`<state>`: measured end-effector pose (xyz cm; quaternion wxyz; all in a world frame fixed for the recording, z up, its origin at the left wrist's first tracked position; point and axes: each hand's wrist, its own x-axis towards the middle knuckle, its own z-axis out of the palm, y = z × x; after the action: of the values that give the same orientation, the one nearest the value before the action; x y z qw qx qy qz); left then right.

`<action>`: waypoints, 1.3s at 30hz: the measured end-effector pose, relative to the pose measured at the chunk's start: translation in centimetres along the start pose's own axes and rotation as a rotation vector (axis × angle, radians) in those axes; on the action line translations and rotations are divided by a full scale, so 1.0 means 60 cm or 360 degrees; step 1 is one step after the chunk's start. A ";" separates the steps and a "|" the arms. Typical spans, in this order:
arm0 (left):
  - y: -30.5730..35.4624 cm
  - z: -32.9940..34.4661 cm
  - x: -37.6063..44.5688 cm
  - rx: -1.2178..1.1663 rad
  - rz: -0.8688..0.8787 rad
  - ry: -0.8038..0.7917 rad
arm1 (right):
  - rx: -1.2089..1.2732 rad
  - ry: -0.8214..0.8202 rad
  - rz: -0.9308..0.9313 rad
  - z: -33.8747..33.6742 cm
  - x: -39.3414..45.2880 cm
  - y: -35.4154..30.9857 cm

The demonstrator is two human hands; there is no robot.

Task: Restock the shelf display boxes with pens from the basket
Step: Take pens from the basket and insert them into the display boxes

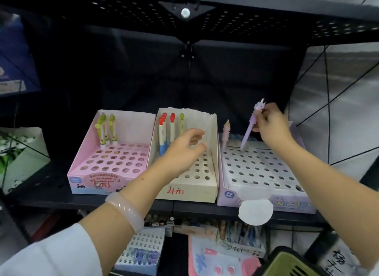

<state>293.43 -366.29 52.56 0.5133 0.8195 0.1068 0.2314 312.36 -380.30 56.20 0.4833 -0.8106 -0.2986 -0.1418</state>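
Item: purple unicorn pen (pixel 251 126), held tilted, tip down at the back row of holes in the lilac display box (pixel 264 195); whether the tip has entered a hole cannot be told. The right hand (pixel 270 124) pinches it near the figurine top, fingers curled round the barrel.

Lilac display box, the landmark for what follows: one pink unicorn pen (pixel 226 134) stands in its back left corner; nearly every other hole shows vacant. A round white tag (pixel 256 212) hangs over its front edge.

Just left of it, the cream display box (pixel 190 190), marked in red on the front: a cluster of red-capped pens (pixel 167 130) and one green-capped stand at the back left, front rows unfilled. The left hand (pixel 184 150) hovers over this box, fingers relaxed and spread, holding nothing; a pale bangle (pixel 126 210) sits on that wrist.

Further left, the pink display box (pixel 98 181): a few green-topped pens (pixel 105 130) at the back left, the remaining holes vacant.

Below the lilac box and nearest the viewer, the green basket (pixel 287 263), contents not visible. Lower shelf stock lies beneath the boxes.

Progress, as judged: early. Each box holds only a handful of pens; most holes in all three await filling.
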 end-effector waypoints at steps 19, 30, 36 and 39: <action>-0.016 0.025 0.019 0.0039 -0.0039 0.0038 | -0.0125 -0.0154 -0.0041 0.031 0.012 0.052; -0.014 0.028 0.017 0.0031 -0.0029 0.0022 | -0.0330 0.0062 0.0034 0.011 0.024 0.061; -0.008 0.026 0.013 0.0034 -0.0039 0.0024 | -0.0253 -0.0187 0.0115 0.022 0.018 0.083; -0.006 0.026 0.010 0.0035 -0.0036 0.0026 | -0.0195 -0.0213 0.0196 0.022 0.024 0.089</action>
<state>294.75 -367.11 51.86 0.5060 0.8219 0.1228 0.2309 316.72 -380.57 52.55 0.4197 -0.8631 -0.2707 -0.0755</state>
